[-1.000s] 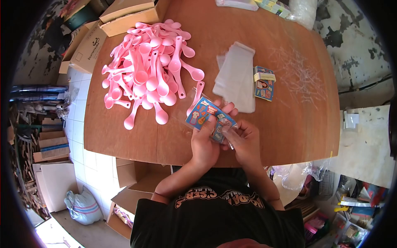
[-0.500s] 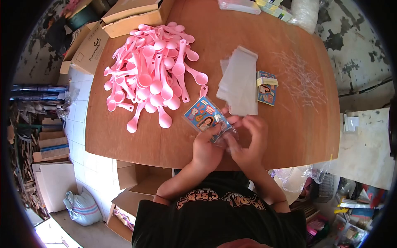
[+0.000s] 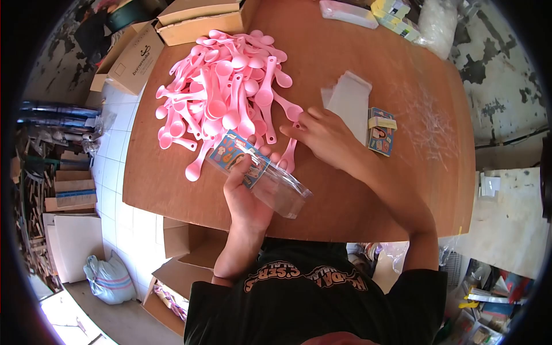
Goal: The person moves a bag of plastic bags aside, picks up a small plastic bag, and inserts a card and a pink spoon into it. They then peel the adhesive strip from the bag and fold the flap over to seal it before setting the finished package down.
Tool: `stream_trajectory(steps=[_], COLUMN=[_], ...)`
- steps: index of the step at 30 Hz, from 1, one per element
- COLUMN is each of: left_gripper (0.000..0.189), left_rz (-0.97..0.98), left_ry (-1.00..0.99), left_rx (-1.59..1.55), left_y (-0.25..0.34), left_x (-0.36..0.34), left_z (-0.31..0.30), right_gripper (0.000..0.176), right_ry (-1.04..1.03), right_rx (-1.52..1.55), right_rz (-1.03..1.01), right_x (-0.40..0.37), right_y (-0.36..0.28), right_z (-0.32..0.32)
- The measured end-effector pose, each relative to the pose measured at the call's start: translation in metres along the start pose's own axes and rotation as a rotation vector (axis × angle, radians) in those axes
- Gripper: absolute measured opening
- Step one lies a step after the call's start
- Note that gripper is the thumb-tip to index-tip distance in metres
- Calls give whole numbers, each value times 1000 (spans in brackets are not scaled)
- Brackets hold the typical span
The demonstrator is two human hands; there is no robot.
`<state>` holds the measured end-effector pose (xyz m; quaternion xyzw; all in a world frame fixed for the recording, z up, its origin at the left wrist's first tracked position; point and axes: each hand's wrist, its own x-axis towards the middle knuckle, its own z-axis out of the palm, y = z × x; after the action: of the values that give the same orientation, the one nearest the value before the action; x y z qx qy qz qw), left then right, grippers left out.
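My left hand (image 3: 244,195) grips a clear plastic bag (image 3: 279,195) with a blue printed card (image 3: 233,154) inside, tilted over the front of the table. The bag's lower right end hangs free past my fingers. My right hand (image 3: 325,138) reaches to the right edge of a heap of pink plastic spoons (image 3: 215,106). Its thumb and fingertips close on the handle end of one pink spoon (image 3: 289,154), which lies partly behind my left fingers. Right of my right hand lie a stack of clear bags (image 3: 352,98) and a banded stack of blue cards (image 3: 380,141).
Thin clear strips (image 3: 431,126) are scattered on the table's right side. Cardboard boxes (image 3: 201,26) stand at the back left, a plastic roll (image 3: 437,26) at the back right. An open carton (image 3: 190,244) sits below the front edge.
My right hand has left the bag and moved up and left to the spoon. My left hand has shifted left with the bagged card, now holding it alone. The view has shifted slightly.
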<state>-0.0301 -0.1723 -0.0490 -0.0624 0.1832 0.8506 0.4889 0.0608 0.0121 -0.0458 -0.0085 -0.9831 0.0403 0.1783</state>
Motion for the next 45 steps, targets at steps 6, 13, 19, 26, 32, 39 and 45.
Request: stream_trajectory(steps=[6,13,19,26,32,39,45], left_gripper=[37,38,37,34,33,34,37], left_rz=[22,106,60,-81,-42,142,110], left_ry=[29,75,108,-58,-5,141,225], left_rx=[-20,-34,-83,-45,222,282,152], left_y=[4,4,-11,-27,-27,-20,-11], left_x=[0,12,14,4,4,5,10], left_z=[7,17,28,35,24,33,36], right_gripper=[19,10,25,16,19,23,25], right_ry=[-96,82,232,163,211,254,390], right_rx=[-114,245,395,46,232,204,216], right_rz=[-154,97,89,-204,-193,-160,-105], right_x=[2,-72,-108,-89,-80,-85,-113], right_y=[9,-21,-49,-65,-60,-64,-59], right_z=[-17,-66,-86,-91,-94,-102,-105])
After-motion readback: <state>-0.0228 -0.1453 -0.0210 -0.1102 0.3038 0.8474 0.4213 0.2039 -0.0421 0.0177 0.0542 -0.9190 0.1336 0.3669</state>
